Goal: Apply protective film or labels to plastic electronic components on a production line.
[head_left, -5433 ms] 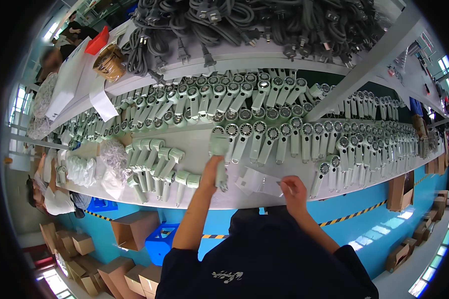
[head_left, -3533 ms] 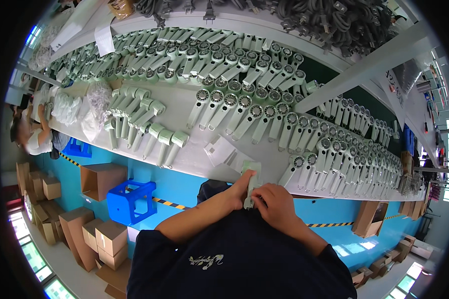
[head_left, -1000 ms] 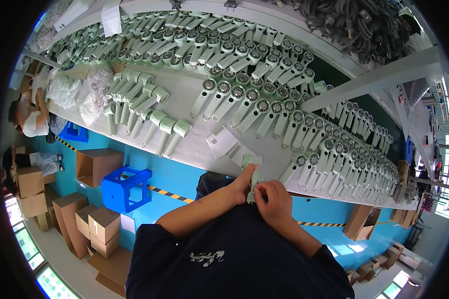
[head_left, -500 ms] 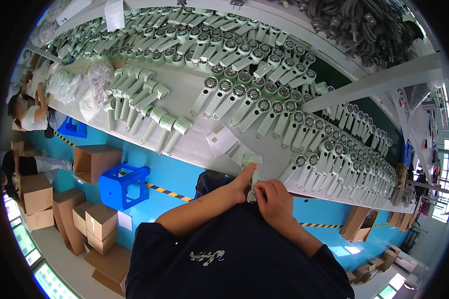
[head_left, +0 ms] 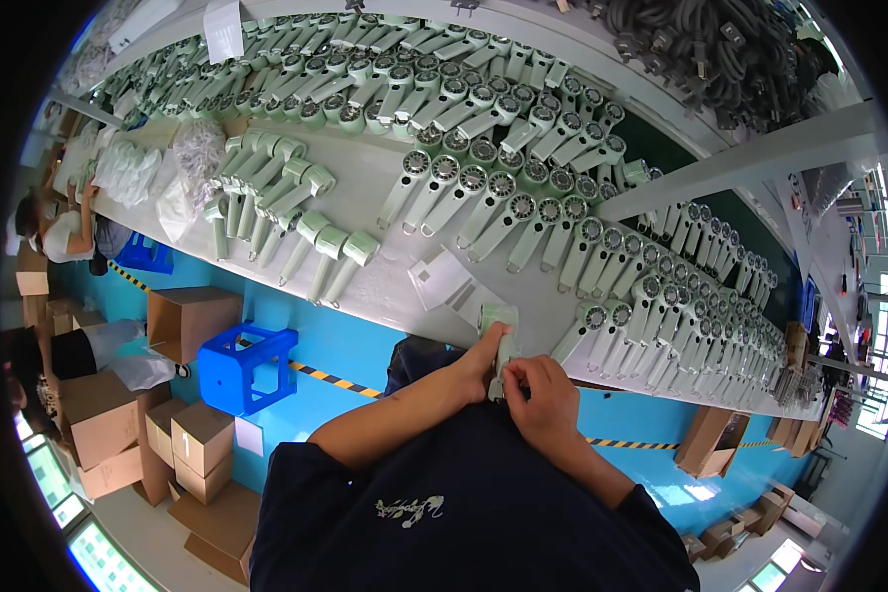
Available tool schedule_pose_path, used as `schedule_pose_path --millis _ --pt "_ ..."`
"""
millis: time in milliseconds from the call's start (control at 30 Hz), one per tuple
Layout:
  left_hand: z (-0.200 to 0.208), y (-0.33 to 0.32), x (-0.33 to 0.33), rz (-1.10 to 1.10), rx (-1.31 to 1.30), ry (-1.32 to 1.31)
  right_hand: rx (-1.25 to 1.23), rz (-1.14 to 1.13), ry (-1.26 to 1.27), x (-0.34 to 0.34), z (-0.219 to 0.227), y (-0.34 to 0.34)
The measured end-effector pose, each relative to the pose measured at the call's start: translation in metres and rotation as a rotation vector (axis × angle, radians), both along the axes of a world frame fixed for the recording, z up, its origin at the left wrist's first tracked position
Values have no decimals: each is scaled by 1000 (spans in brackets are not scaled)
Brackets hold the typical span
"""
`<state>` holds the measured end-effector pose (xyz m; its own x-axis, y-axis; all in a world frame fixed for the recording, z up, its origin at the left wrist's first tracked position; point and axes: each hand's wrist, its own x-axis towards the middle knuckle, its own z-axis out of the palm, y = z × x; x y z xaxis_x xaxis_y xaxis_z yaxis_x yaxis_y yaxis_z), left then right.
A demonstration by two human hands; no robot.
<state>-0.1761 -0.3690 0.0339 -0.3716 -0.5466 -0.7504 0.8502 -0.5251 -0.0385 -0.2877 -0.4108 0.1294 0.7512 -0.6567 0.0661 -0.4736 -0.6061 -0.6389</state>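
In front of my body, by the near edge of the table, my left hand (head_left: pixel 490 356) is closed round the handle of a pale green hair dryer (head_left: pixel 503 318). Its round head points away from me, above my fingers. My right hand (head_left: pixel 545 397) has its thumb and fingers pinched together at the lower end of the same handle. Whatever small part those fingertips touch is hidden. Just beyond the head lies a white printed sheet (head_left: pixel 442 280) on the table.
Rows of similar hair dryers (head_left: pixel 474 178) cover the pale table (head_left: pixel 365 286). Grey power cords (head_left: pixel 701 49) heap on a shelf at upper right, beside a slanting white post (head_left: pixel 750 163). Left stand a blue stool (head_left: pixel 242 370), cartons (head_left: pixel 202 439) and co-workers (head_left: pixel 64 227).
My hands and the hair dryer stay nearly where they were. At far left, a co-worker's arm has come down over the cartons, and some cartons there have shifted.
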Motion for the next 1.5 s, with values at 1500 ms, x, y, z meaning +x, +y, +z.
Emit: schedule_pose_path --millis 1500 --pt "-40 16 -7 305 -121 141 108 77 -343 8 -57 -8"
